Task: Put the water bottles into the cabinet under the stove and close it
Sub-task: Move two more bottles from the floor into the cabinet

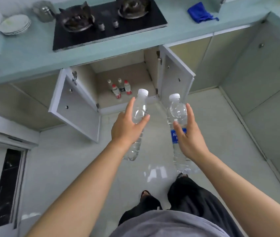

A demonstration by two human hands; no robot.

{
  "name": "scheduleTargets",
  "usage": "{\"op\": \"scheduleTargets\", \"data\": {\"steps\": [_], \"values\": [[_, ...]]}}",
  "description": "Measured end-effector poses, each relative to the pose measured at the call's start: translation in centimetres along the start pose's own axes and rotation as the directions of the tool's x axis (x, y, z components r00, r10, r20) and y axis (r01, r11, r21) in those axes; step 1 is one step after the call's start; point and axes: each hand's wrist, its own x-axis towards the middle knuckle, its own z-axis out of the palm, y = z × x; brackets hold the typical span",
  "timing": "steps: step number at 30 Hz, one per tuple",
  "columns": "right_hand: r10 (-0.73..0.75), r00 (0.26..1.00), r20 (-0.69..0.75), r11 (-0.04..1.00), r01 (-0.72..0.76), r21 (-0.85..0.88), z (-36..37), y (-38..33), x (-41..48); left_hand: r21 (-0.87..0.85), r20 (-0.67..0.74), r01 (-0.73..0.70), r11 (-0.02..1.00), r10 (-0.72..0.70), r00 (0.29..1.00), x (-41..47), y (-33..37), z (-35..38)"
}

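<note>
My left hand (125, 127) grips a clear unlabelled water bottle (140, 110) with a white cap, held upright above the floor. My right hand (189, 134) grips a second clear bottle (177, 112) with a blue label and white cap. Both bottles hang in front of the open cabinet (127, 72) under the black stove (108, 23). The left door (77, 106) and the right door (175, 74) stand swung wide. Several small bottles (120, 88) with red and pale caps stand on the cabinet floor.
A stack of white plates (15, 24) and a metal canister (44, 11) sit left of the stove on the pale green counter (33, 53). A blue cloth (200, 12) lies at its right. Closed cabinet doors (264, 65) run along the right. My legs stand on the glossy floor.
</note>
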Motion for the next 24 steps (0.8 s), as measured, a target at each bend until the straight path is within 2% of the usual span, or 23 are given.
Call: {"op": "scheduleTargets", "data": {"steps": [8, 15, 19, 24], "values": [[-0.056, 0.977, 0.207, 0.994, 0.075, -0.083, 5.9, -2.5, 15.5, 0.014, -0.078, 0.131, 0.991, -0.130, 0.988, 12.5, -4.5, -2.0], [-0.058, 0.915, 0.399, 0.985, 0.118, -0.127, 9.5, -4.9, 27.3, 0.051, -0.052, 0.260, 0.964, -0.257, 0.965, 22.8, -8.8, -3.3], [-0.028, 0.889, 0.456, 0.975, 0.124, -0.182, 12.0, -6.1, 32.7, 0.069, -0.051, 0.274, 0.959, -0.271, 0.961, 27.9, -11.4, -3.9], [0.070, 0.881, 0.467, 0.943, 0.095, -0.320, 16.8, -5.7, 39.4, 0.078, 0.030, 0.298, 0.951, -0.301, 0.953, 35.9, -17.0, -2.7]]}}
